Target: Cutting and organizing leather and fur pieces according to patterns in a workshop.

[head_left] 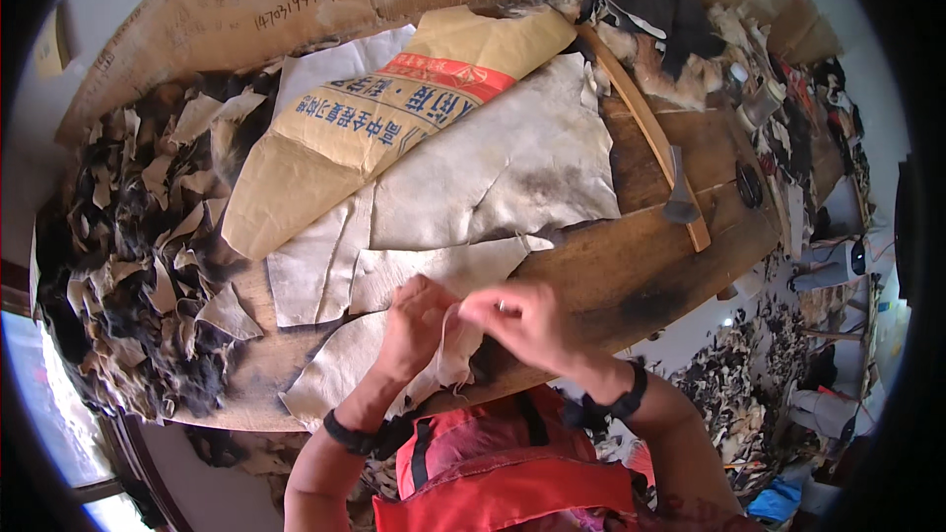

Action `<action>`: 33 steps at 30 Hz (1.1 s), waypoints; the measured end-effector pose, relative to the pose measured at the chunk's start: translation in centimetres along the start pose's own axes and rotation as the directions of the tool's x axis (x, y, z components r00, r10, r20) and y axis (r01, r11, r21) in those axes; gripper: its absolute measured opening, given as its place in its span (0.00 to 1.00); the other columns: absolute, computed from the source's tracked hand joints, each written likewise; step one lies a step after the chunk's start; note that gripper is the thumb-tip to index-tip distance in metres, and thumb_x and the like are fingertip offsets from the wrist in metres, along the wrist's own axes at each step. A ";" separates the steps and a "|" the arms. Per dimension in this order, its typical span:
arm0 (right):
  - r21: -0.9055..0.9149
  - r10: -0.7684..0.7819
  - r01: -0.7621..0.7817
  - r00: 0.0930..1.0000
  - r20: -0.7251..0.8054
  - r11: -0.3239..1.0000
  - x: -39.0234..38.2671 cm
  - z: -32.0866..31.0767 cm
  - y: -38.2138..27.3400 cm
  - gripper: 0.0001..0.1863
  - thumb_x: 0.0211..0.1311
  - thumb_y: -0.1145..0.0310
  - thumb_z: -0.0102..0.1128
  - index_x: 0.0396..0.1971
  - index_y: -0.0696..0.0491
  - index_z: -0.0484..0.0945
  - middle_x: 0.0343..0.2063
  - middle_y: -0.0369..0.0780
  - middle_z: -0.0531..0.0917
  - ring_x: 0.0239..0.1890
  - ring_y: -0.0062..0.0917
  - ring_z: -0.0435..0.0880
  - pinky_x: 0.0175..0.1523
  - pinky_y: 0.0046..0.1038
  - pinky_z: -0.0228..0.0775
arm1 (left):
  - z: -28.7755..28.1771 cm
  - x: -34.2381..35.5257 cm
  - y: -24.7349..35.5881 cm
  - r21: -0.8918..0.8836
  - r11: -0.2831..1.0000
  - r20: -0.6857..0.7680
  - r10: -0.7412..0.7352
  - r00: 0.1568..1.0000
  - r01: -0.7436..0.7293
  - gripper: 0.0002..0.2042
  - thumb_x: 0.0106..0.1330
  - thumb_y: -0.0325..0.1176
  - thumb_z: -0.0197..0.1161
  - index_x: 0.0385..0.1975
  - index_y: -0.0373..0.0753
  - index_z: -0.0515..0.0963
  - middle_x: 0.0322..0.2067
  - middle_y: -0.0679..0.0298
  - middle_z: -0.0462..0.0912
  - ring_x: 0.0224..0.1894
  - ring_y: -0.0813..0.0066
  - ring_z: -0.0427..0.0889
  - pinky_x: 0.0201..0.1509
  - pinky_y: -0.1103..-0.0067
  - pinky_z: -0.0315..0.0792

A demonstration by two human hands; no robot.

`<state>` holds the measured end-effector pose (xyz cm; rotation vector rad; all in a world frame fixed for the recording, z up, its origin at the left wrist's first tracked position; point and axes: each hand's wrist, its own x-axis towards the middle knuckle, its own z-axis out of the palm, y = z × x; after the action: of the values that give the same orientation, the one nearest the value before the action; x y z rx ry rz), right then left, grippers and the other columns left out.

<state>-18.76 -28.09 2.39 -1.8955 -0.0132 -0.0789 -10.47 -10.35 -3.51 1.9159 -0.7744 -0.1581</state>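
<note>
My left hand (416, 327) is closed on a pale piece of hide (340, 363) at the table's near edge, and a loose edge of that hide hangs below the fingers. Just to its right, my right hand (522, 323) is pinched closed, its fingertips close to the left hand. A thin pale strand runs down between the two hands. Whatever the right fingertips grip is too small to make out. Beyond my hands lies another narrow pale hide piece (434, 271), and behind it a large whitish hide (493, 177) is spread flat.
A brown paper sack (330, 163) lies across the hides. On the right are a wooden strip (641, 123), a fan-shaped metal blade (680, 192) and a black oval object (749, 184). Dark fur scraps (148, 266) heap up at left, more pelts (660, 20) behind. Scraps (744, 374) litter the floor.
</note>
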 end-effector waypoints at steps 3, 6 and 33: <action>-0.398 -0.094 0.074 0.995 -0.031 0.914 -0.3 0.8 1.7 0.03 0.57 0.68 0.65 0.27 0.50 0.84 0.21 0.41 0.83 0.23 0.35 0.84 0.26 0.35 0.73 | -1.1 -0.7 0.4 -0.196 0.966 0.116 -0.147 0.982 0.168 0.03 0.55 0.24 0.67 0.29 0.39 0.83 0.33 0.62 0.81 0.35 0.62 0.79 0.45 0.70 0.69; -0.395 -0.048 0.078 0.995 0.084 0.915 -1.7 1.6 1.2 0.02 0.55 0.70 0.67 0.27 0.51 0.83 0.20 0.42 0.82 0.23 0.35 0.84 0.29 0.35 0.73 | 0.3 0.1 0.5 0.039 0.989 -0.023 -0.144 0.989 0.145 0.03 0.57 0.28 0.69 0.29 0.38 0.84 0.31 0.60 0.81 0.36 0.61 0.79 0.44 0.70 0.70; 0.469 -0.323 -0.061 0.649 0.689 0.881 -2.2 -5.4 -4.3 0.01 0.60 0.71 0.68 0.31 0.51 0.85 0.28 0.40 0.87 0.29 0.30 0.87 0.33 0.30 0.76 | 0.3 1.0 0.2 0.205 0.973 0.038 -0.117 0.992 0.107 0.04 0.59 0.25 0.65 0.32 0.34 0.84 0.30 0.56 0.80 0.32 0.59 0.82 0.37 0.71 0.76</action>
<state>-21.45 -31.80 8.03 -1.3180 -0.7000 0.5870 -9.86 -11.21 -3.23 2.1574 -0.7385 -0.2035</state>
